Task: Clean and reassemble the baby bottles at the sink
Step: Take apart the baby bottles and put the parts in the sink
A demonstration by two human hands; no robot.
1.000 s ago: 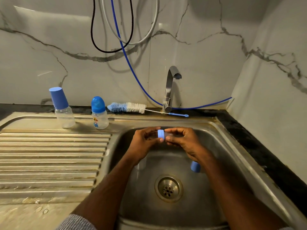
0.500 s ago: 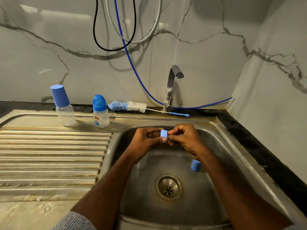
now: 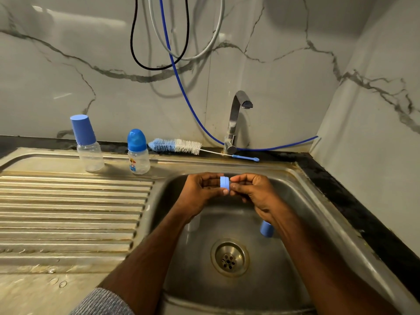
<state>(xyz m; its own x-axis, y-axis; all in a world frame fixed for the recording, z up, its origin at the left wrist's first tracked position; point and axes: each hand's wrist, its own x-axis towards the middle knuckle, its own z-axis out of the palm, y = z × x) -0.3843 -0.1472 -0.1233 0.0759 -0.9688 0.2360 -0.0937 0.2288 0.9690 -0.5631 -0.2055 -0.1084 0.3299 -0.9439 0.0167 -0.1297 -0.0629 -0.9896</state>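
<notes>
Over the steel sink basin point(image 3: 295, 201), my left hand point(image 3: 200, 192) pinches a small blue bottle collar ring point(image 3: 225, 181) between thumb and fingers. My right hand point(image 3: 252, 189) meets it from the right, fingertips curled on something at the ring's right side; what it grips is hidden. A blue cap point(image 3: 266, 228) lies in the basin under my right wrist. A clear bottle part point(image 3: 193, 223) shows faintly under my left wrist. On the ledge stand a clear bottle with a tall blue cap point(image 3: 87, 144) and a smaller capped bottle point(image 3: 137, 152).
A blue and white bottle brush point(image 3: 179, 146) lies on the back ledge by the tap point(image 3: 236, 119). The drain point(image 3: 229, 258) sits mid-basin. A ribbed draining board point(image 3: 68, 212) spreads left. Hoses hang on the marble wall, and a blue hose point(image 3: 181, 87) runs behind the tap.
My right hand has closed in on the blue ring, its fingers curling more tightly at the ring's side. Both hands stay over the basin.
</notes>
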